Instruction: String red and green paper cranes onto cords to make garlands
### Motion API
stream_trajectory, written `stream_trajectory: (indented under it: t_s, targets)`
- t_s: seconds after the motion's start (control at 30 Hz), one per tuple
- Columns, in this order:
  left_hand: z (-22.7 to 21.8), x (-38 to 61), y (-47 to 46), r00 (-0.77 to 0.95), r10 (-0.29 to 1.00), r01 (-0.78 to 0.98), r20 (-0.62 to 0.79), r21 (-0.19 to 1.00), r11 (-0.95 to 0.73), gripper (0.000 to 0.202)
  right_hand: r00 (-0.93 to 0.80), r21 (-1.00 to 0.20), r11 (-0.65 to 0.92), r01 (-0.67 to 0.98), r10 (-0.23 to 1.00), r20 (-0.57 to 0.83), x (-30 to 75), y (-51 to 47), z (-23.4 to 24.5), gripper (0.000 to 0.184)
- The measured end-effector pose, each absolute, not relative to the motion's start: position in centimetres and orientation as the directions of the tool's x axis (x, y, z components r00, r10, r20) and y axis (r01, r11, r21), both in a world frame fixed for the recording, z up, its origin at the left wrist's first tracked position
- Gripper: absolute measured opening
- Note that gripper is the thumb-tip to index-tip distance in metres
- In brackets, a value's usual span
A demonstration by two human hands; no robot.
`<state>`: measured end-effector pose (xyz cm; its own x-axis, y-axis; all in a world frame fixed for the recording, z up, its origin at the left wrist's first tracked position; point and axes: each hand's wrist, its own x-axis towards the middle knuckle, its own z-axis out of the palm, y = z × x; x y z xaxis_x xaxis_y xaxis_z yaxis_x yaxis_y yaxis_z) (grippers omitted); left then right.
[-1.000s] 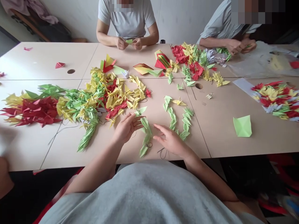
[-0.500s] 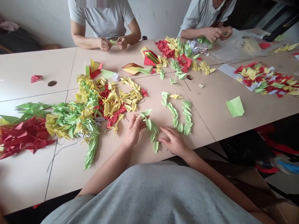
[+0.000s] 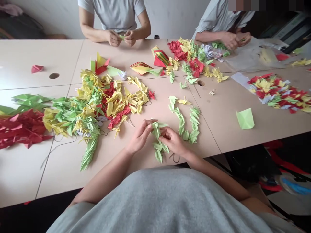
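Note:
A string of green paper cranes (image 3: 158,146) hangs between my hands at the near edge of the table. My left hand (image 3: 141,135) pinches its upper end, where one crane's wings stick out. On the other side, the fingers of my right hand (image 3: 173,139) are closed on the same string, just below that top crane. Lower cranes rest on the tabletop, and a dark loop of cord (image 3: 175,158) lies below my right hand. Just to the right, more green cranes (image 3: 194,124) lie in a curved row with a single yellow crane (image 3: 184,101) at the top.
Strings of yellow, green and red cranes (image 3: 89,106) cover the table's left side. Another colourful pile (image 3: 279,90) lies at the right, near a green paper square (image 3: 245,118). Across the table (image 3: 216,106), two people fold paper; one person's hands (image 3: 121,38) hold green paper.
My right hand has moved left and up and closed on the green crane string. My left hand still holds the top. The view has shifted slightly.

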<state>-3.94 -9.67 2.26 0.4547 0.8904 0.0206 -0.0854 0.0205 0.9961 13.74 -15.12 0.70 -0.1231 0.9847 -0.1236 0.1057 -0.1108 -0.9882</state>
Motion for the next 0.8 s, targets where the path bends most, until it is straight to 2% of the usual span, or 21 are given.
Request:
stream_trajectory:
  t_s: [0.13, 0.23, 0.33, 0.43, 0.6, 0.7, 0.8]
  targets:
    - [3.3, -2.9, -9.0, 0.408, 0.911, 0.101, 0.067, 0.988, -0.118, 0.023, -0.263, -0.963, -0.248, -0.11, 0.941, -0.212, 15.0, -14.7, 0.9, 0.028]
    - [3.5, -1.9, -7.9, 0.339, 0.94, 0.208, 0.042, 0.971, -0.118, 0.017, -0.33, -0.933, -0.306, -0.188, 0.915, -0.234, 15.6, -14.5, 1.0, 0.02]
    - [3.3, -1.0, -7.1, 0.241, 0.97, 0.215, 0.026, 0.973, -0.079, 0.017, -0.347, -0.885, -0.397, -0.244, 0.888, -0.302, 15.9, -14.3, 1.1, 0.021]
    - [3.1, -0.8, -7.2, 0.148, 0.984, 0.219, 0.102, 0.966, -0.133, 0.015, -0.334, -0.836, -0.467, -0.288, 0.867, -0.369, 16.1, -14.1, 1.1, 0.026]
    - [2.9, -1.7, -9.7, 0.115, 0.961, 0.402, 0.25, 0.873, -0.275, 0.01, -0.276, -0.818, -0.47, -0.332, 0.877, -0.393, 16.1, -13.9, 0.9, 0.024]
    - [2.3, -2.1, -11.1, 0.234, 0.96, 0.374, 0.152, 0.897, -0.233, 0.011, -0.256, -0.85, -0.418, -0.319, 0.902, -0.348, 16.0, -13.9, 0.7, 0.022]
    - [1.7, -1.8, -11.6, 0.327, 0.944, 0.24, -0.039, 0.97, -0.043, 0.02, -0.262, -0.904, -0.337, -0.265, 0.927, -0.269, 16.0, -14.0, 0.4, 0.025]
